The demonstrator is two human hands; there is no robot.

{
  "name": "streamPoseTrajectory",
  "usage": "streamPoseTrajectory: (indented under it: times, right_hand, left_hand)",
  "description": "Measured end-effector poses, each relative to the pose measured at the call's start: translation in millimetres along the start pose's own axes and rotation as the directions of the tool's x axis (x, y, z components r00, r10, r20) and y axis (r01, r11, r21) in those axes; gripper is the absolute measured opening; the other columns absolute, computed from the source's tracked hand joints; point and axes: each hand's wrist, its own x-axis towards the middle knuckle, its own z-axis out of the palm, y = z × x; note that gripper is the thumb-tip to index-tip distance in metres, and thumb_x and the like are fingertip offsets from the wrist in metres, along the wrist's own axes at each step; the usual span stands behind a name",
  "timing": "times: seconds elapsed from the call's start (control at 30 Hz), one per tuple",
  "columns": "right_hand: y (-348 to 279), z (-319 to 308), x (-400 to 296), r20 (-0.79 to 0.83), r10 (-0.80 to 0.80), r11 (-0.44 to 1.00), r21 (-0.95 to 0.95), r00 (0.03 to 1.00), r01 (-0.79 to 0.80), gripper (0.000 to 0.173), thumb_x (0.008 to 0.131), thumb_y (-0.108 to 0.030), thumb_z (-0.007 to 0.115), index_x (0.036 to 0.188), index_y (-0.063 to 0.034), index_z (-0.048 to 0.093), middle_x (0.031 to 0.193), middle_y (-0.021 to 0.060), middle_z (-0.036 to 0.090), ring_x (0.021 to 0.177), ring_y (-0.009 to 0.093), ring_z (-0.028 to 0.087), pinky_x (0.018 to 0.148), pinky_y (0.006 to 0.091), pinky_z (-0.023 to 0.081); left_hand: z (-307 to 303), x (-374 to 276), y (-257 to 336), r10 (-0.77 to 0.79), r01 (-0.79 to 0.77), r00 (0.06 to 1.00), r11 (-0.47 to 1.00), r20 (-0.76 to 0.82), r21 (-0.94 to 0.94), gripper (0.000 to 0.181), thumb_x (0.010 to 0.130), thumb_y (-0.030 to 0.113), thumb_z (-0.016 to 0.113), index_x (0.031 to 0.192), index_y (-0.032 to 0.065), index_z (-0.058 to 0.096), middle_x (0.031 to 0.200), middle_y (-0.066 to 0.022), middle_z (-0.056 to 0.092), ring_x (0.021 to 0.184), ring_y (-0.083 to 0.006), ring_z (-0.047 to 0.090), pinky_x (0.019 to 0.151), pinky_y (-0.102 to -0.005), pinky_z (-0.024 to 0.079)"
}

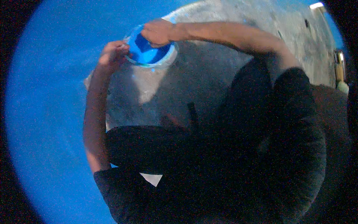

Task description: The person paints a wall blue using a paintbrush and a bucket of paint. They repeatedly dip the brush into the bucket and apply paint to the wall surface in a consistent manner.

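A pale paint bucket (174,54) stands at the upper middle, its open top facing me. Bright blue paint (148,56) fills the visible inside, with a dark patch across part of it. My left hand (114,52) grips the bucket's rim at the left side, fingers closed on the edge. Reaching in from the right, my right hand (159,33) is over the bucket's far side with its fingers curled. Blur and the back of the hand hide whether anything is in it.
A blue painted surface (47,106) spans the left side, past my left arm. Grey concrete floor (195,67) lies under the bucket, with blue specks and stains. Unclear pale objects (339,67) lie at the far right rim. My dark-clothed legs and body occupy the lower part.
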Motion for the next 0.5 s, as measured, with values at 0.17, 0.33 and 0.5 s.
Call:
streamPoseTrajectory:
  times: [0.17, 0.33, 0.5]
  right_hand:
    - [-15.2, -5.2, -12.7, -0.096, -0.027, 0.999, 0.024, 0.995, 0.030, 0.018, 0.067, -0.016, 0.062, 0.074, 0.0006, 0.060, 0.075, 0.0211, 0.062, 0.076, 0.037, 0.062, 0.066, 0.0454, 0.051]
    - [-24.6, -32.4, -24.5, -0.180, -0.068, 0.997, 0.022, 0.981, 0.073, 0.017, 0.066, -0.015, 0.062, 0.073, 0.0005, 0.060, 0.072, 0.0213, 0.062, 0.072, 0.037, 0.062, 0.064, 0.0454, 0.051]
    - [-28.3, -74.2, -60.1, -0.170, -0.112, 0.994, -0.031, 0.979, 0.108, 0.018, 0.063, -0.016, 0.062, 0.075, -0.0019, 0.061, 0.070, 0.0196, 0.062, 0.068, 0.037, 0.062, 0.061, 0.0458, 0.051]
  left_hand:
    - [-2.6, -8.5, 13.4, -0.153, 0.152, 0.988, 0.985, -0.007, -0.085, 0.022, 0.088, 0.019, 0.045, 0.074, 0.0052, 0.053, 0.063, -0.0016, 0.052, 0.052, -0.0173, 0.049, 0.059, -0.0315, 0.044]
    - [12.8, -44.9, 39.4, -0.161, 0.170, 0.985, 0.965, 0.058, -0.201, 0.026, 0.089, 0.020, 0.041, 0.068, 0.0078, 0.050, 0.058, -0.0001, 0.049, 0.048, -0.0157, 0.045, 0.056, -0.0303, 0.041]
    - [39.9, -58.9, 47.6, -0.121, 0.117, 0.989, 0.992, -0.087, -0.045, 0.025, 0.088, 0.018, 0.040, 0.067, 0.0084, 0.050, 0.056, 0.0006, 0.046, 0.049, -0.0141, 0.044, 0.054, -0.0298, 0.040]
